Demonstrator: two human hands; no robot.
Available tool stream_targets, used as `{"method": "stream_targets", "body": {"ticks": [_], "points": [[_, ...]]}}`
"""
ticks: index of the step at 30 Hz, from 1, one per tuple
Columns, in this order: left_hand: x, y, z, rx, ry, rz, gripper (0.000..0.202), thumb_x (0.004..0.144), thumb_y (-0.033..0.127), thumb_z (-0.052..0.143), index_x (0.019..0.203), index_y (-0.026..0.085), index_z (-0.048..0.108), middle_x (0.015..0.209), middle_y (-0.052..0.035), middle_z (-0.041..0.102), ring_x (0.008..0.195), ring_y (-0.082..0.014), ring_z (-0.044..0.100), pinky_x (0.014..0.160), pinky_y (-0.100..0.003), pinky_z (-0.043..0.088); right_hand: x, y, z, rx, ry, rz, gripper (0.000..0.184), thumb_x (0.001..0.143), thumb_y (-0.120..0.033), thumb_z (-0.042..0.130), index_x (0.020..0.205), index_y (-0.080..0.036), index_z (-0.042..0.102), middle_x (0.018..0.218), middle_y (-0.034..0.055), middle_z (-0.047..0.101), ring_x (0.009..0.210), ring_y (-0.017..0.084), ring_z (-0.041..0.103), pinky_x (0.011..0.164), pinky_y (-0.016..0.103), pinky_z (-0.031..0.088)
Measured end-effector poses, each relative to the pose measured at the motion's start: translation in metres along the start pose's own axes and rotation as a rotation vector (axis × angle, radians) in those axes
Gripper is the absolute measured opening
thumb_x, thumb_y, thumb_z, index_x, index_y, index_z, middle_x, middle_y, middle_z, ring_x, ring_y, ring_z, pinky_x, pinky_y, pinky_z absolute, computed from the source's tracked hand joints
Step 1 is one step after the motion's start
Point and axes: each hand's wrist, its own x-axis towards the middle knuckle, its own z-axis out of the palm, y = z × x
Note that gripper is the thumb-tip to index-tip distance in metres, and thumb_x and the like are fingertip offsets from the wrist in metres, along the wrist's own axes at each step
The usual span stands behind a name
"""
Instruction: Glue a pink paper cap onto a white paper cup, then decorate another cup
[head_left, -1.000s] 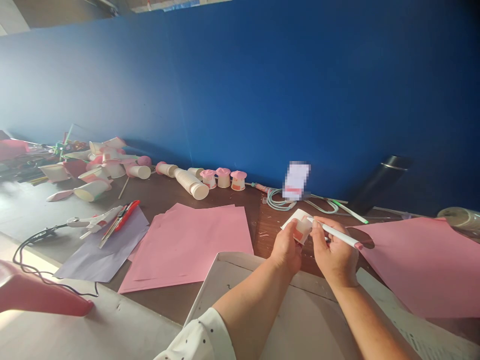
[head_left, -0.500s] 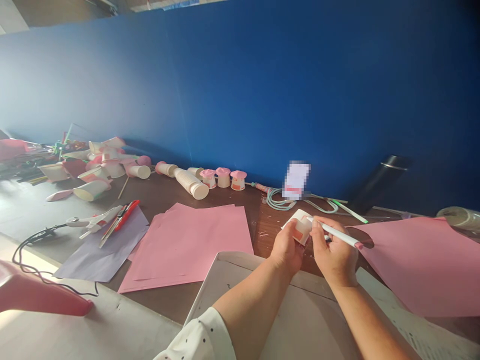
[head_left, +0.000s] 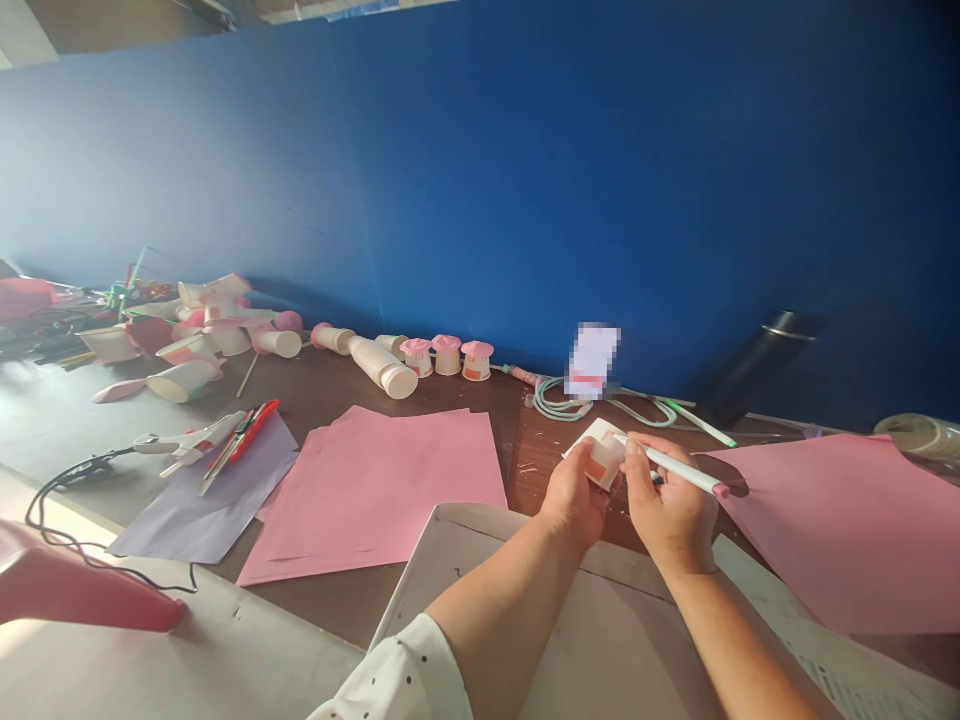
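My left hand (head_left: pixel 576 497) is closed around a small white paper cup (head_left: pixel 598 447), held tilted over the table with an orange-red patch on its side. In my right hand (head_left: pixel 670 505) is a white marker pen (head_left: pixel 682 468) with a pinkish end; its tip points at the cup's side and seems to touch it. Fingers partly hide the lower part of the cup. Behind my hands stand several small paper cups with pink scalloped tops (head_left: pixel 477 360), some bearing orange-red drawings. A stack of nested paper cups (head_left: pixel 379 365) lies to their left.
Pink paper sheets (head_left: pixel 390 490) lie left of my hands, another pink sheet (head_left: pixel 855 530) right. A red utility knife (head_left: pixel 244 435) and a white glue gun (head_left: pixel 184 440) rest on grey paper (head_left: pixel 206 510). A green-capped marker (head_left: pixel 701 423), coiled cable (head_left: pixel 559 402) and dark bottle (head_left: pixel 750 375) stand behind.
Very little differs. Both hands keep their places on the cup and marker, with only a slight shift of the right hand.
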Motion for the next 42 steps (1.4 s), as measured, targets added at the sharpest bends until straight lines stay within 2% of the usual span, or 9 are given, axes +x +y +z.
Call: {"method": "stream_targets", "body": {"ticks": [35, 42], "points": [[0.0061, -0.0001, -0.0046, -0.025, -0.012, -0.043, 0.019, 0.087, 0.026, 0.068, 0.101, 0.013, 0.069, 0.095, -0.0091, 0.072, 0.077, -0.0173, 0.066, 0.076, -0.029, 0.053, 0.0012, -0.0022, -0.0007, -0.007, 0.003, -0.001, 0.03, 0.095, -0.041, 0.059, 0.097, -0.014, 0.073, 0.082, 0.0118, 0.076, 0.075, 0.023, 0.073, 0.071, 0.032, 0.057], [0.0032, 0.0014, -0.0039, -0.008, -0.021, -0.044, 0.019, 0.09, 0.026, 0.064, 0.102, 0.012, 0.068, 0.094, -0.0095, 0.072, 0.077, -0.0172, 0.067, 0.073, -0.027, 0.053, 0.0008, -0.0019, -0.0016, -0.011, -0.013, 0.004, 0.033, 0.097, -0.043, 0.056, 0.099, -0.015, 0.073, 0.081, 0.0111, 0.075, 0.073, 0.022, 0.072, 0.071, 0.032, 0.056]]}}
